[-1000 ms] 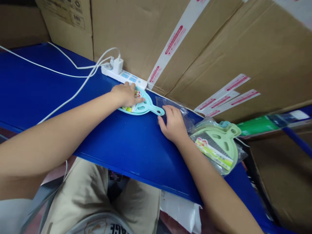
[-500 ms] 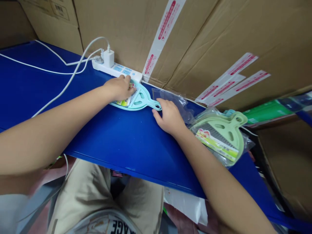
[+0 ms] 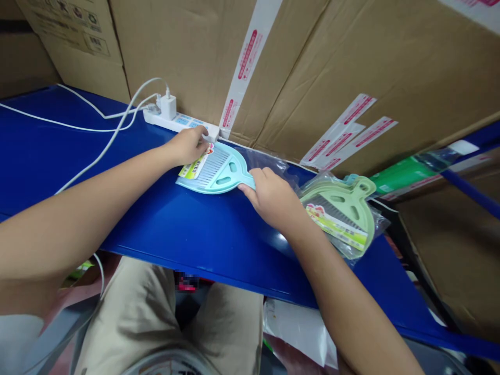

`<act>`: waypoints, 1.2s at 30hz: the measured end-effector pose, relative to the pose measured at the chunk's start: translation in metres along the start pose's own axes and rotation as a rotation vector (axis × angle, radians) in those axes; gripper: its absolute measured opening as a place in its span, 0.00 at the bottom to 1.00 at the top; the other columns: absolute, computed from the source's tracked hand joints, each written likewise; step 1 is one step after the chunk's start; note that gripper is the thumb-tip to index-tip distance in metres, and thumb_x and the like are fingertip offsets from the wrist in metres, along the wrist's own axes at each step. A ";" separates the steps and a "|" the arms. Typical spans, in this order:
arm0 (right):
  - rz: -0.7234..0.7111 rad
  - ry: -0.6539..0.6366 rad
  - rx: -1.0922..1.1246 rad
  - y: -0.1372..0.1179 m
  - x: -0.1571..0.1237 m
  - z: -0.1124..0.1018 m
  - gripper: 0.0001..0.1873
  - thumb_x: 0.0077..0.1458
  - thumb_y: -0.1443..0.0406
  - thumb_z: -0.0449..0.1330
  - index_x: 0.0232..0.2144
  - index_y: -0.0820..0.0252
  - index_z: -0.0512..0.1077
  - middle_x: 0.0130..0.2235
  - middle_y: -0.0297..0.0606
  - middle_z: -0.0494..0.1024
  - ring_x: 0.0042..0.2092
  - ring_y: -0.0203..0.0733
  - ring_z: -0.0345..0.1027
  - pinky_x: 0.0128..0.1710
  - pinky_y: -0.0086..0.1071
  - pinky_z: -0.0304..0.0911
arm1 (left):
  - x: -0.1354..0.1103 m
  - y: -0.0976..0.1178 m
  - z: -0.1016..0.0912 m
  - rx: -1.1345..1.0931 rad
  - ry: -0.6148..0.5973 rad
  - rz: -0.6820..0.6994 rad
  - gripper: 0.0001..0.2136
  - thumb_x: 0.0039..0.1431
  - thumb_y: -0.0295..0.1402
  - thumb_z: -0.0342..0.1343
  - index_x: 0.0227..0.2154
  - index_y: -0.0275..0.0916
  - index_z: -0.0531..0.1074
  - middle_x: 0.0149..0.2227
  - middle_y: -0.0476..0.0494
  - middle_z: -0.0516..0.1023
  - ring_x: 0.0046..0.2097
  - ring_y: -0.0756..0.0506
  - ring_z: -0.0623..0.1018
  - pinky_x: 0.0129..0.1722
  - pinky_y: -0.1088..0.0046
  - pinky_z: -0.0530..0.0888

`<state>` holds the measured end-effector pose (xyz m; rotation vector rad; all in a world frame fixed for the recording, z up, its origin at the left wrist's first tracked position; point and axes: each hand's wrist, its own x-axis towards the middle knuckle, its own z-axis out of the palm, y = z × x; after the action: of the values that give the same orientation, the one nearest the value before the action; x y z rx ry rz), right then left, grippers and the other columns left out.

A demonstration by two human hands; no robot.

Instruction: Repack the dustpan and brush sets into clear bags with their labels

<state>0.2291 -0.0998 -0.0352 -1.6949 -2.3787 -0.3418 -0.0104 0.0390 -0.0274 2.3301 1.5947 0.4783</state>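
A light-blue mini dustpan and brush set [image 3: 226,174] lies on the blue table, its bristles towards the left. My right hand [image 3: 271,198] is closed around its handle, hiding most of it. My left hand [image 3: 187,146] is at the far left edge of the set, with the fingers curled at the upper end of a printed label card [image 3: 195,167] that lies across the bristles. To the right of my right hand lie green dustpan and brush sets [image 3: 347,211] in clear plastic bags, with a similar label on top.
A white power strip [image 3: 182,122] with a plugged-in charger and cables stands behind my left hand. Taped cardboard boxes [image 3: 187,57] line the back of the table [image 3: 187,229]. A clear plastic bag [image 3: 269,160] lies behind the blue set. A green-labelled bottle [image 3: 406,172] is at the right.
My right hand has closed round the blue handle, which it was only touching at the tip. My left hand has drawn back from over the brush to the card's upper end.
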 end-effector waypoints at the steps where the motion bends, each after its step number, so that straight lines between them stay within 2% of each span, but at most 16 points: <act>1: 0.018 -0.003 0.006 0.003 -0.002 -0.002 0.18 0.77 0.52 0.57 0.47 0.60 0.75 0.43 0.52 0.81 0.43 0.56 0.76 0.40 0.41 0.67 | 0.002 -0.002 0.000 0.014 -0.006 -0.006 0.27 0.74 0.34 0.49 0.73 0.36 0.68 0.64 0.33 0.83 0.63 0.37 0.82 0.65 0.60 0.76; 5: 0.064 -0.023 0.103 0.026 -0.005 -0.001 0.12 0.74 0.55 0.61 0.45 0.58 0.75 0.44 0.49 0.83 0.44 0.55 0.77 0.42 0.41 0.68 | 0.002 -0.015 -0.010 0.092 -0.027 -0.016 0.29 0.75 0.38 0.52 0.75 0.39 0.65 0.68 0.42 0.78 0.65 0.39 0.77 0.67 0.60 0.74; 7: 0.054 -0.022 0.164 0.037 -0.003 0.005 0.11 0.73 0.57 0.62 0.45 0.58 0.76 0.43 0.48 0.83 0.45 0.55 0.77 0.45 0.41 0.69 | -0.003 -0.018 -0.019 0.141 -0.003 -0.014 0.29 0.76 0.40 0.52 0.75 0.40 0.65 0.70 0.43 0.74 0.65 0.38 0.74 0.68 0.57 0.73; 9: 0.043 -0.006 0.208 0.044 -0.001 0.012 0.11 0.73 0.56 0.61 0.45 0.57 0.76 0.43 0.48 0.83 0.46 0.55 0.77 0.46 0.42 0.70 | -0.009 -0.015 -0.028 0.151 0.084 0.009 0.26 0.77 0.41 0.50 0.72 0.38 0.68 0.71 0.40 0.74 0.65 0.35 0.74 0.70 0.53 0.72; 11: 0.043 0.025 0.237 0.045 0.001 0.018 0.11 0.72 0.56 0.61 0.46 0.57 0.76 0.43 0.48 0.83 0.46 0.56 0.77 0.46 0.43 0.71 | -0.015 -0.007 -0.033 0.098 0.162 0.056 0.24 0.77 0.41 0.49 0.67 0.37 0.74 0.67 0.39 0.78 0.63 0.35 0.75 0.70 0.52 0.72; 14: 0.035 0.084 0.265 0.040 0.002 0.026 0.12 0.71 0.57 0.61 0.47 0.58 0.77 0.43 0.49 0.82 0.46 0.56 0.76 0.48 0.44 0.72 | -0.022 0.012 -0.027 -0.006 0.185 0.296 0.21 0.75 0.42 0.50 0.59 0.39 0.80 0.61 0.38 0.82 0.61 0.36 0.77 0.70 0.52 0.72; 17: -0.007 0.143 0.291 0.034 0.002 0.030 0.13 0.72 0.57 0.60 0.50 0.58 0.76 0.44 0.49 0.81 0.46 0.56 0.75 0.49 0.46 0.72 | -0.029 0.029 -0.010 -0.008 0.107 0.587 0.17 0.69 0.38 0.57 0.53 0.41 0.84 0.62 0.37 0.81 0.65 0.34 0.77 0.71 0.51 0.71; 19: -0.037 0.173 0.295 0.031 0.003 0.031 0.13 0.73 0.57 0.59 0.51 0.58 0.76 0.44 0.48 0.80 0.46 0.56 0.74 0.49 0.46 0.72 | -0.034 0.036 0.001 0.038 0.072 0.670 0.16 0.66 0.35 0.60 0.52 0.40 0.85 0.64 0.36 0.80 0.67 0.31 0.76 0.71 0.48 0.71; 22: -0.071 0.202 0.277 0.028 0.003 0.031 0.13 0.74 0.57 0.58 0.52 0.58 0.76 0.45 0.48 0.79 0.47 0.56 0.74 0.50 0.47 0.73 | -0.040 0.040 0.009 0.116 0.082 0.667 0.17 0.65 0.33 0.61 0.53 0.39 0.85 0.64 0.32 0.78 0.68 0.28 0.74 0.69 0.44 0.72; 25: -0.104 0.220 0.276 0.025 0.002 0.030 0.15 0.75 0.57 0.58 0.54 0.60 0.76 0.45 0.47 0.79 0.46 0.54 0.74 0.49 0.45 0.72 | -0.041 0.039 0.009 0.177 0.096 0.643 0.16 0.67 0.33 0.61 0.53 0.39 0.85 0.65 0.31 0.77 0.68 0.26 0.73 0.67 0.42 0.72; 28: -0.145 0.211 0.298 0.022 0.001 0.028 0.16 0.76 0.56 0.57 0.52 0.59 0.78 0.44 0.46 0.78 0.45 0.53 0.74 0.48 0.43 0.72 | -0.041 0.040 0.006 0.221 0.091 0.678 0.13 0.68 0.32 0.60 0.50 0.41 0.87 0.63 0.33 0.78 0.68 0.27 0.73 0.68 0.42 0.70; 32: -0.190 0.161 0.382 0.022 0.000 0.018 0.14 0.75 0.56 0.60 0.49 0.58 0.80 0.40 0.42 0.78 0.40 0.48 0.72 0.45 0.40 0.71 | -0.043 0.043 0.004 0.228 0.115 0.732 0.11 0.63 0.30 0.64 0.45 0.43 0.88 0.61 0.35 0.79 0.69 0.27 0.72 0.72 0.40 0.65; 36: -0.172 0.037 0.437 0.021 0.003 0.010 0.10 0.71 0.58 0.63 0.42 0.57 0.80 0.37 0.39 0.80 0.38 0.45 0.72 0.43 0.38 0.69 | -0.047 0.049 -0.001 0.232 0.127 0.740 0.10 0.60 0.30 0.65 0.41 0.46 0.88 0.60 0.38 0.80 0.70 0.25 0.71 0.73 0.37 0.63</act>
<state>0.2479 -0.0877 -0.0427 -1.2827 -2.3555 0.1185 0.0149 -0.0220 -0.0115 3.0935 0.8036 0.6204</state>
